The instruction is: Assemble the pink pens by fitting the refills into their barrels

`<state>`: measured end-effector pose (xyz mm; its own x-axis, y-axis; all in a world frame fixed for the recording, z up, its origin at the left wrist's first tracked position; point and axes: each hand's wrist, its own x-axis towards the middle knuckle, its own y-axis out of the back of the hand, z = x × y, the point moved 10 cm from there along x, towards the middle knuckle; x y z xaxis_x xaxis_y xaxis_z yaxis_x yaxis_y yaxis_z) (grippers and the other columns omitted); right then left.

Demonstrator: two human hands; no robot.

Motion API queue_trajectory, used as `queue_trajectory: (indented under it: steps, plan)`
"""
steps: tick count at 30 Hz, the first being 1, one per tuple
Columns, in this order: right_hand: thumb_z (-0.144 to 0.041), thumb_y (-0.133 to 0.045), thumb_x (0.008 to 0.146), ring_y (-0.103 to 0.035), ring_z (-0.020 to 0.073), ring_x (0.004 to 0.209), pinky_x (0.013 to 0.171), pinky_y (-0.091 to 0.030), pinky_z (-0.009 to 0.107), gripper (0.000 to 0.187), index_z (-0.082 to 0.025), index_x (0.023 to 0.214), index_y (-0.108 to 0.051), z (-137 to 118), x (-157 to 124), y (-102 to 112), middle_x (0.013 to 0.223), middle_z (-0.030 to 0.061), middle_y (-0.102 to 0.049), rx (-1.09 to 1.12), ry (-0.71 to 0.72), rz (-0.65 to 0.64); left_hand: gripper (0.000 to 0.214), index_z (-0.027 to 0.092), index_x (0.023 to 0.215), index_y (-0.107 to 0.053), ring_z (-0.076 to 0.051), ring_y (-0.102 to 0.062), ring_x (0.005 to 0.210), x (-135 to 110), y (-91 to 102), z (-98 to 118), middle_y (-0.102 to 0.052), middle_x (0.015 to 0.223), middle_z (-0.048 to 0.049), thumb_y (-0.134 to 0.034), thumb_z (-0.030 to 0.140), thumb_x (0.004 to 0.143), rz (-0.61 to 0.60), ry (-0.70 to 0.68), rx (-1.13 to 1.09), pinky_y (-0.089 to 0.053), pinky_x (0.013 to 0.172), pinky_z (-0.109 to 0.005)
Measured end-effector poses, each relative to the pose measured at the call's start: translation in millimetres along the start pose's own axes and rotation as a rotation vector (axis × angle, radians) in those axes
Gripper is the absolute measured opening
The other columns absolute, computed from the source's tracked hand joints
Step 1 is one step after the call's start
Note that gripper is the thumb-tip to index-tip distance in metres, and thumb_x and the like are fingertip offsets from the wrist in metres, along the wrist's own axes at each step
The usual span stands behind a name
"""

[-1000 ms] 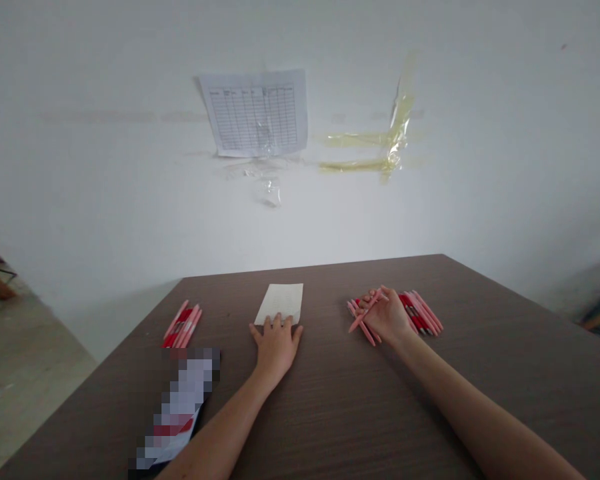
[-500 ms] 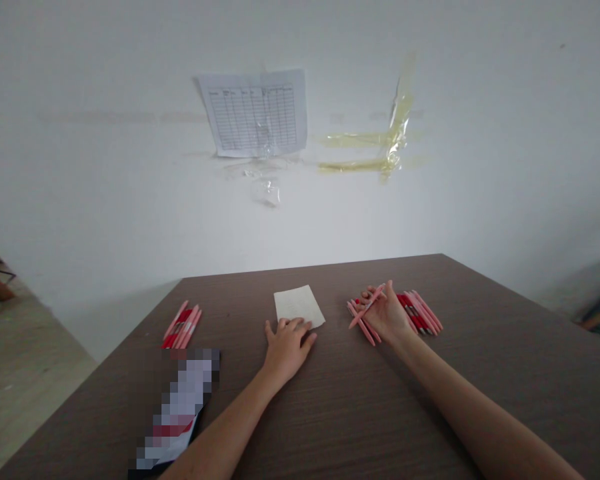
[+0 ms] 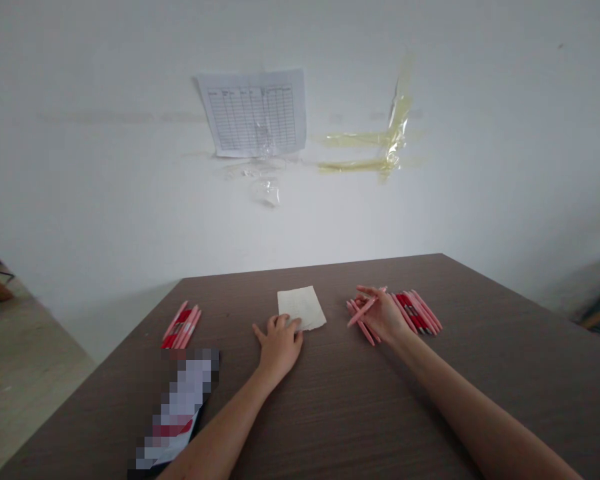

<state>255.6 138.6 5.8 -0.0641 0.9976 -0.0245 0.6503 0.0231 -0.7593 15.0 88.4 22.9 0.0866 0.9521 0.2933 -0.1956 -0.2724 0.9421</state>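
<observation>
One desk (image 3: pixel 330 413), two hands. Left hand (image 3: pixel 279 347) flat, fingers spread, tips on near edge of one paper slip (image 3: pixel 300 307) at its 12 o'clock. Right hand (image 3: pixel 383 317) at 2 o'clock, pinching one pink pen (image 3: pixel 363 312) beside right pen pile (image 3: pixel 420 312). Two piles in all; left pen pile (image 3: pixel 183 327) at 10 o'clock. Pens per pile uncountable.

The near part of the table (image 3: pixel 360 413) is free wood, where a hand can pass. Further back lie three low obstacles in a row: the left pens (image 3: pixel 182 325), the paper (image 3: pixel 303 305) in the middle, the right pens (image 3: pixel 420 312); a flat packet (image 3: pixel 180 400) blocks the near left side.
</observation>
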Motion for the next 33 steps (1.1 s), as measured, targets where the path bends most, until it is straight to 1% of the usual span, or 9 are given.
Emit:
queue_trajectory:
  steps: [2, 5, 8, 11, 15, 19, 25, 29, 33]
  plan:
    - [-0.039, -0.059, 0.087, -0.063, 0.0188, 0.074, 0.07, -0.058, 0.037, 0.021, -0.022, 0.091, -0.07, 2, -3, -3, 0.068, 0.003, -0.064, -0.074, -0.021, -0.01, 0.033, 0.036, 0.12, -0.063, -0.033, -0.042, 0.127, -1, 1.7, 4, -0.057, 0.131, -0.0065, -0.046, 0.038, 0.092, -0.005, -0.028, -0.006, -0.013, 0.101, -0.082]
    - [-0.051, -0.057, 0.088, -0.062, 0.0178, 0.074, 0.068, -0.058, 0.034, 0.032, -0.023, 0.096, -0.07, 3, -6, -6, 0.065, 0.0015, -0.062, -0.172, -0.023, -0.021, 0.032, 0.041, 0.119, -0.062, -0.032, -0.042, 0.125, -3, 2.8, 11, -0.057, 0.127, -0.0042, -0.046, 0.045, 0.092, -0.021, -0.083, -0.014, -0.011, 0.1, -0.083]
    - [-0.056, -0.062, 0.083, -0.06, 0.0147, 0.068, 0.07, -0.058, 0.032, 0.038, -0.022, 0.097, -0.071, 2, -7, -11, 0.066, 0.0002, -0.062, -0.208, 0.004, -0.069, 0.031, 0.046, 0.118, -0.061, -0.031, -0.043, 0.124, -4, 0.3, 18, -0.058, 0.124, -0.0016, -0.045, 0.05, 0.092, -0.056, -0.145, -0.033, -0.01, 0.101, -0.083]
    - [-0.058, -0.066, 0.079, -0.057, 0.0127, 0.061, 0.075, -0.059, 0.034, 0.041, -0.021, 0.096, -0.071, 1, -8, -13, 0.067, -0.0008, -0.062, -0.242, 0.042, -0.088, 0.031, 0.046, 0.119, -0.06, -0.03, -0.042, 0.125, -4, -1.1, 22, -0.058, 0.126, -0.0008, -0.043, 0.045, 0.094, -0.066, -0.178, -0.063, -0.01, 0.102, -0.082]
    - [-0.056, -0.071, 0.075, -0.058, 0.0133, 0.062, 0.072, -0.06, 0.031, 0.039, -0.022, 0.095, -0.072, -1, -6, -11, 0.069, -0.0001, -0.064, -0.295, 0.089, -0.093, 0.035, 0.039, 0.125, -0.058, -0.029, -0.039, 0.129, -1, 0.8, 11, -0.054, 0.136, -0.0035, -0.041, 0.032, 0.095, -0.021, -0.078, -0.094, -0.015, 0.104, -0.079]
    - [-0.05, -0.076, 0.073, -0.062, 0.0128, 0.067, 0.068, -0.059, 0.026, 0.034, -0.021, 0.091, -0.072, -2, -4, -9, 0.071, 0.0007, -0.066, -0.348, 0.143, -0.09, 0.036, 0.037, 0.122, -0.061, -0.032, -0.036, 0.133, 1, -5.5, 2, -0.054, 0.138, -0.0027, -0.042, 0.028, 0.093, -0.068, -0.011, -0.1, -0.014, 0.101, -0.082]
    - [-0.037, -0.087, 0.058, -0.063, 0.0134, 0.061, 0.056, -0.053, 0.025, 0.035, -0.017, 0.08, -0.07, -10, -5, -7, 0.072, 0.0018, -0.069, -0.489, 0.231, -0.007, 0.032, 0.041, 0.116, -0.065, -0.032, -0.038, 0.129, -1, 0.1, 11, -0.058, 0.13, -0.002, -0.049, 0.035, 0.09, -0.063, -0.058, -0.076, -0.009, 0.103, -0.081]
    - [-0.038, -0.085, 0.06, -0.058, 0.0116, 0.052, 0.047, -0.045, 0.022, 0.03, -0.016, 0.069, -0.066, -10, -6, -9, 0.058, -0.0004, -0.064, -0.53, 0.237, 0.003, 0.03, 0.044, 0.114, -0.066, -0.03, -0.041, 0.125, -3, 1.2, 18, -0.06, 0.124, -0.0014, -0.05, 0.036, 0.089, -0.086, -0.112, -0.089, -0.007, 0.105, -0.079]
    - [-0.038, -0.082, 0.064, -0.057, 0.0115, 0.053, 0.048, -0.043, 0.021, 0.027, -0.018, 0.065, -0.064, -7, -8, -15, 0.058, -0.0004, -0.064, -0.552, 0.231, -0.027, 0.029, 0.046, 0.113, -0.065, -0.029, -0.043, 0.122, -5, -0.1, 25, -0.059, 0.121, -0.0006, -0.055, 0.036, 0.087, -0.104, -0.182, -0.121, -0.008, 0.105, -0.079]
